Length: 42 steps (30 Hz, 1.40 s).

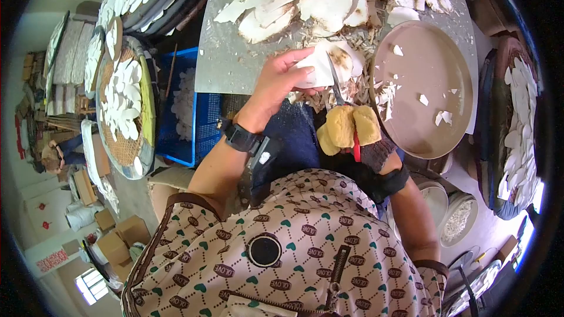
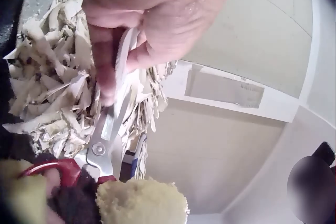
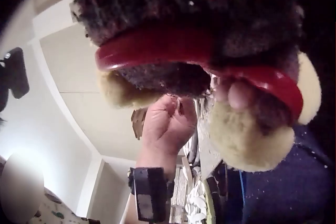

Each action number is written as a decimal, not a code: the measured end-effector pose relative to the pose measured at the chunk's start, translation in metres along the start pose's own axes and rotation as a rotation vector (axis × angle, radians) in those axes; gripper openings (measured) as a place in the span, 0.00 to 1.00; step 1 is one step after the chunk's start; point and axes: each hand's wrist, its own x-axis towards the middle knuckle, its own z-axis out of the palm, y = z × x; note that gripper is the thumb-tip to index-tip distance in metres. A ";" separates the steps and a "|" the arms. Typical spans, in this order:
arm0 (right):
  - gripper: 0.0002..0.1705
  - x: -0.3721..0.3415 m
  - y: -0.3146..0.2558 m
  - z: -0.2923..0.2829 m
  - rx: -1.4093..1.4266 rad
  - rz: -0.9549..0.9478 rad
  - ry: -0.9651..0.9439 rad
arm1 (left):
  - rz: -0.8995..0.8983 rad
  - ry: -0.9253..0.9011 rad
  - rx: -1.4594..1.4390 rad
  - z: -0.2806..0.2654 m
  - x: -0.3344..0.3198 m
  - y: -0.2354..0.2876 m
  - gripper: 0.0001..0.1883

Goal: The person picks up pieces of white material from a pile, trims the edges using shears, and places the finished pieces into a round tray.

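My bare left hand (image 1: 275,85) pinches a thin white slice (image 1: 316,71) between thumb and fingers, and the left wrist view shows this slice (image 2: 124,58) edge-on. Scissors (image 2: 100,148) with red handles are gripped by my right hand (image 1: 365,141), which wears a dark knit glove with yellow sponge pads (image 1: 339,127) around the fingers. Their blades (image 1: 336,81) point away from me and overlap the slice near its brown-marked right side. In the right wrist view the red handle loops (image 3: 157,50) surround gloved fingers, while bare fingertips show between the pads.
A metal table (image 1: 226,61) bears a heap of large white slices (image 1: 329,3) and scattered trimmings. To the right, a round brown tray (image 1: 432,105) holds a few scraps. A blue crate (image 1: 197,117) stands left below the table, beside a woven tray (image 1: 120,141) of slices.
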 end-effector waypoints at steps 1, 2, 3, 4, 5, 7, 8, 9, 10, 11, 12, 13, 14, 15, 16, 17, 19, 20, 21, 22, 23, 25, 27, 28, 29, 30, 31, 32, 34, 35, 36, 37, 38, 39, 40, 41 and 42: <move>0.16 0.002 -0.002 0.005 0.028 0.022 -0.029 | -0.020 -0.020 0.006 0.000 0.000 0.000 0.22; 0.16 0.002 -0.002 0.002 -0.123 0.007 -0.018 | -0.032 -0.015 0.004 0.000 0.000 0.001 0.22; 0.15 0.002 -0.002 -0.003 -0.273 -0.011 -0.005 | -0.044 -0.011 0.003 0.000 0.000 0.002 0.22; 0.15 0.001 0.000 -0.006 -0.277 -0.020 0.011 | -0.061 -0.008 0.000 0.000 0.000 0.002 0.22; 0.15 0.001 0.002 -0.008 -0.280 -0.030 0.027 | -0.065 -0.009 0.001 -0.001 0.000 0.000 0.23; 0.14 0.003 0.008 -0.009 0.001 -0.036 0.057 | -0.072 -0.012 0.004 -0.004 0.001 -0.003 0.23; 0.14 0.001 0.008 -0.010 -0.110 -0.064 0.083 | -0.092 -0.005 0.004 -0.004 0.000 -0.004 0.23; 0.14 0.000 0.008 -0.010 -0.224 -0.091 0.107 | -0.109 0.003 0.005 -0.004 0.001 -0.003 0.23; 0.14 0.000 0.008 -0.010 -0.338 -0.116 0.129 | -0.125 0.013 0.006 -0.004 0.001 -0.002 0.23; 0.14 0.000 0.009 -0.008 -0.286 -0.122 0.121 | -0.124 0.009 0.001 -0.004 0.001 -0.002 0.23; 0.14 0.001 0.011 -0.006 -0.233 -0.127 0.112 | -0.125 0.005 -0.004 -0.004 0.002 -0.003 0.23; 0.13 0.001 0.012 -0.005 -0.180 -0.130 0.104 | -0.125 0.003 -0.010 -0.005 0.002 -0.004 0.23; 0.13 0.002 0.012 -0.006 -0.159 -0.132 0.102 | -0.121 -0.010 -0.023 -0.006 0.002 -0.004 0.24; 0.13 0.002 0.013 -0.010 -0.138 -0.134 0.100 | -0.116 -0.022 -0.036 -0.007 0.003 -0.004 0.24; 0.13 0.002 0.013 -0.014 -0.117 -0.136 0.098 | -0.113 -0.035 -0.049 -0.008 0.003 -0.005 0.25; 0.14 0.000 0.011 -0.017 -0.218 -0.120 0.106 | -0.139 -0.034 -0.133 -0.008 0.003 -0.003 0.24; 0.17 -0.005 0.003 -0.025 -0.423 -0.087 0.122 | -0.188 -0.035 -0.302 -0.008 0.002 0.003 0.23; 0.19 -0.005 -0.002 -0.025 -0.525 -0.069 0.128 | -0.163 -0.027 -0.288 -0.007 0.002 0.007 0.22; 0.20 -0.004 -0.005 -0.025 -0.626 -0.050 0.130 | -0.137 -0.017 -0.272 -0.007 0.000 0.010 0.20; 0.18 -0.001 -0.002 -0.025 -0.358 -0.065 0.036 | -0.113 -0.006 -0.255 -0.008 -0.001 0.013 0.19; 0.16 0.003 0.002 -0.019 -0.087 -0.056 -0.057 | -0.098 -0.006 -0.145 -0.010 -0.002 0.012 0.18; 0.16 0.007 0.007 -0.008 0.015 -0.054 -0.072 | -0.066 -0.016 0.072 -0.012 0.002 0.009 0.15; 0.16 0.006 0.009 -0.018 0.053 -0.087 -0.047 | -0.109 -0.073 0.172 -0.008 -0.001 0.010 0.15; 0.16 0.006 0.010 -0.023 0.075 -0.091 -0.040 | -0.132 -0.101 0.224 -0.005 -0.004 0.010 0.15; 0.16 0.007 0.012 -0.025 0.098 -0.095 -0.034 | -0.160 -0.117 0.248 -0.003 -0.005 0.011 0.15; 0.16 0.007 0.012 -0.026 0.120 -0.099 -0.029 | -0.092 -0.064 0.223 -0.003 -0.006 0.008 0.17; 0.16 0.006 0.012 -0.026 0.090 -0.089 -0.008 | -0.024 -0.010 0.198 -0.002 -0.006 0.002 0.18; 0.16 0.006 0.011 -0.023 0.059 -0.078 0.013 | 0.046 0.043 0.172 -0.001 -0.006 -0.003 0.19; 0.15 0.007 0.010 -0.017 0.002 -0.067 0.003 | 0.203 0.228 0.009 0.017 -0.005 -0.018 0.22; 0.15 0.007 0.012 -0.015 -0.022 -0.063 -0.024 | 0.278 0.318 -0.075 0.023 -0.005 -0.022 0.24; 0.15 0.006 0.014 -0.013 -0.046 -0.058 -0.048 | 0.245 0.285 -0.051 0.023 -0.005 -0.022 0.24; 0.14 0.004 0.014 -0.009 0.054 -0.016 0.069 | 0.213 0.253 -0.027 0.021 -0.005 -0.022 0.25; 0.14 0.001 0.015 -0.008 0.002 -0.023 0.078 | 0.182 0.223 -0.003 0.019 -0.006 -0.022 0.25; 0.14 -0.001 0.015 -0.008 -0.049 -0.030 0.086 | 0.164 0.209 -0.004 0.017 -0.005 -0.022 0.25; 0.14 -0.003 0.015 -0.008 -0.100 -0.037 0.093 | 0.147 0.194 -0.004 0.015 -0.004 -0.023 0.25; 0.13 -0.005 0.016 -0.007 -0.136 -0.034 0.119 | 0.130 0.179 -0.003 0.013 -0.003 -0.023 0.25; 0.13 -0.006 0.017 -0.005 -0.173 -0.033 0.144 | 0.120 0.174 -0.001 0.013 -0.003 -0.021 0.25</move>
